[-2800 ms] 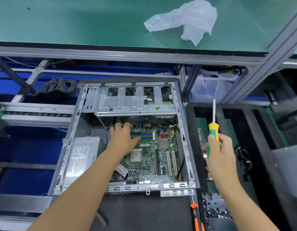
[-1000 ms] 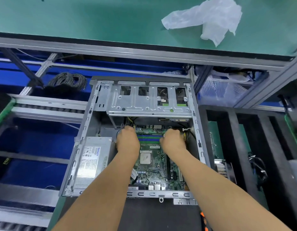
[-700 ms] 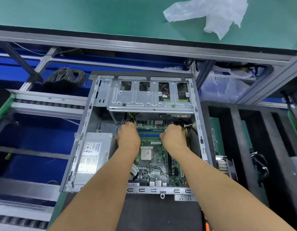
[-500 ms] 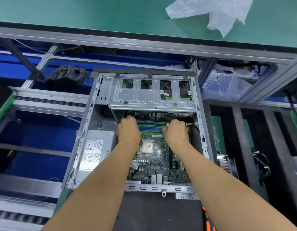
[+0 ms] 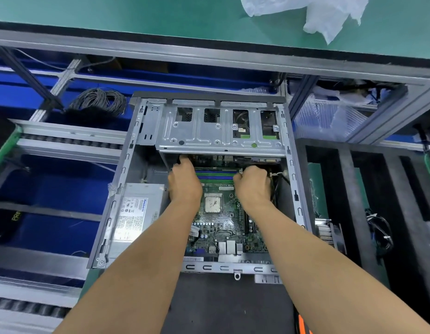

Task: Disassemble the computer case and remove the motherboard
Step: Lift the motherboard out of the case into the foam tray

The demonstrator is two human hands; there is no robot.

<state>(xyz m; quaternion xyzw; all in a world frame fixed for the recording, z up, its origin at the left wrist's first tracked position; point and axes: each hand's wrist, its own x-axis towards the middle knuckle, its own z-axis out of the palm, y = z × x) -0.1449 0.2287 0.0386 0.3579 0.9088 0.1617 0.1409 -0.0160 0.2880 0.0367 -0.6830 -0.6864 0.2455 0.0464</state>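
Orange plastic of a tool handle [image 5: 302, 325] pokes in at the bottom edge, on the dark mat [image 5: 223, 307] that the computer case [image 5: 117, 189] lies on. My forearms reach over the near rail of the case and down into it.

Inside, the green motherboard [image 5: 221, 227] lies flat on the case floor, with the square processor [image 5: 212, 204] showing between my wrists. The grey power supply [image 5: 136, 213] sits left of it, against the case's left wall.

My left hand [image 5: 183, 184] is at the far left corner of the motherboard, fingers curled down over its edge, with one fingertip reaching up under the metal drive cage [image 5: 221, 136]. My right hand [image 5: 253, 186] is closed at the right end of the memory slots [image 5: 216, 175]; a white bit shows at its fingertips, but I cannot tell whether I am pinching it or gripping the board's edge. The hands are apart, with the memory slots between them.

Nearly three seconds ago my right hand was outside the case holding a screwdriver upright; now both hands are inside. Over the last second both have crept farther in towards the drive cage.

Beyond the case a coil of grey wire [image 5: 100, 101] lies in the blue bins, and a crumpled clear plastic bag [image 5: 324, 13] rests on the green bench [image 5: 112, 15] top.
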